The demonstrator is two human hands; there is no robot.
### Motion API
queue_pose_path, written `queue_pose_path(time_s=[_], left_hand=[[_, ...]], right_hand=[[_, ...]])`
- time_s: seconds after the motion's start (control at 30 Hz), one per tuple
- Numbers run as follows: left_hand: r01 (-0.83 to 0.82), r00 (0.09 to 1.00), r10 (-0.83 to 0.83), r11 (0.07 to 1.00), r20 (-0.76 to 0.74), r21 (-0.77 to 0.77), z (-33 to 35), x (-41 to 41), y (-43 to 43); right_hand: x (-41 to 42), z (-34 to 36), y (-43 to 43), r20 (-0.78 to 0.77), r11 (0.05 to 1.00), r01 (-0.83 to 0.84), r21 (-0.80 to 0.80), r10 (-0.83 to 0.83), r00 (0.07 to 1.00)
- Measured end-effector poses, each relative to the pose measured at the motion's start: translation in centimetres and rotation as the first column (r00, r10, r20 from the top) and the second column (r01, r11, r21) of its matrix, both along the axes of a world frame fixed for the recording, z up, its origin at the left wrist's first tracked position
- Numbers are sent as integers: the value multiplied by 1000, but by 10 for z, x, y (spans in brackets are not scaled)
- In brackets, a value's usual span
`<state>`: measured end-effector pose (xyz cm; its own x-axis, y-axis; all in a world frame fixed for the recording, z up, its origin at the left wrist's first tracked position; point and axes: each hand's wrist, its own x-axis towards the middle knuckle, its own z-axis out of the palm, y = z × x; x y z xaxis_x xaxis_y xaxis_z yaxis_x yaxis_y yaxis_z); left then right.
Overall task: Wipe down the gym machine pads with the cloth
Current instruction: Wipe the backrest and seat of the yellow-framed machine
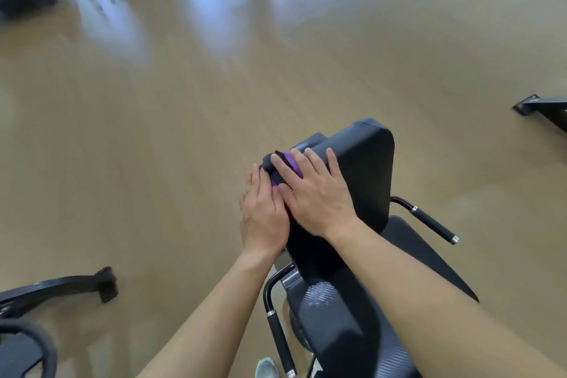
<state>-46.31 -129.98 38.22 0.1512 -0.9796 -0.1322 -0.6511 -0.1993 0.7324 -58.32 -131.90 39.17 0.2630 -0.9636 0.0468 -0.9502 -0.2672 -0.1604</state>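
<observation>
My arms are bare all the way up from the wrists, with no sleeves showing. My left hand (265,218) and right hand (316,193) are bare too, nails cut short. Down at the bottom edge is the toe of my pale grey shoe (267,369).

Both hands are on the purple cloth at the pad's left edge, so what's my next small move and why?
Probably slide the cloth rightward across the pad. Both the left hand and right hand press it at the left edge, and the broad surface to the right lies uncovered.
</observation>
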Motion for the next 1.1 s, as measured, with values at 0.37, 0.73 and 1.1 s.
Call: queue_pose_path(time_s=[0.37,0.73,1.1], left_hand=[[391,695,-406,906,593,163,16,-126,-101],[475,652,-327,879,684,-32,10,-105,-84],[266,768,-32,925,640,-273,9,30,6]], right_hand=[[-137,-6,-78,-4,971,229,-65,-230,973],[-107,-5,-66,273,973,232,10,-226,935],[26,-7,11,431,985,27,-173,51,901]])
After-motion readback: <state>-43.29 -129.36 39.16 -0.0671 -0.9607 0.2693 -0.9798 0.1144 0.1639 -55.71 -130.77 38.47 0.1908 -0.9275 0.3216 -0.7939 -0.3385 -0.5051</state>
